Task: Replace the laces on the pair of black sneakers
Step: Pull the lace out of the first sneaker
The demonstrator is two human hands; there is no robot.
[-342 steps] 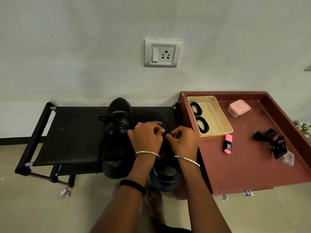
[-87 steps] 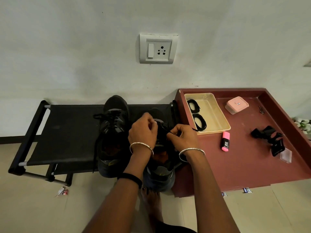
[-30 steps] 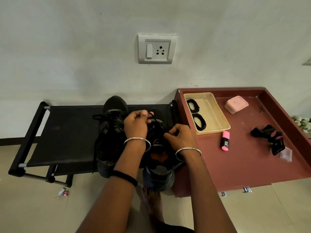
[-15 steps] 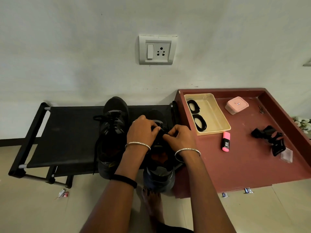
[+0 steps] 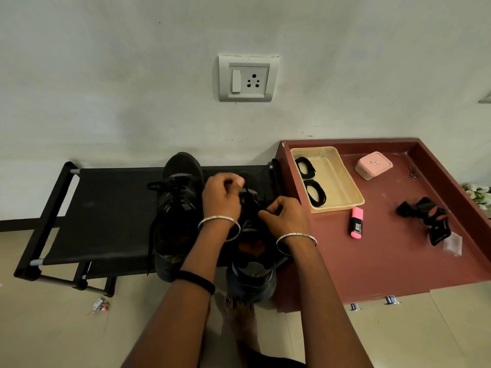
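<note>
Head view: left grip [image 5: 220, 199] and right grip [image 5: 288, 217] each pinch thin black lace [image 5: 248, 194] over the right black sneaker [image 5: 252, 273] on the black fabric tabletop [image 5: 106, 208]; the left black sneaker [image 5: 180, 179] looks laced, this one unfinished.

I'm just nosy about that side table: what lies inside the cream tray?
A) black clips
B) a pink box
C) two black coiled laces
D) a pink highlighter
C: two black coiled laces lie in the cream tray, while the pink highlighter and the pink box sit outside it on the maroon table.
</note>
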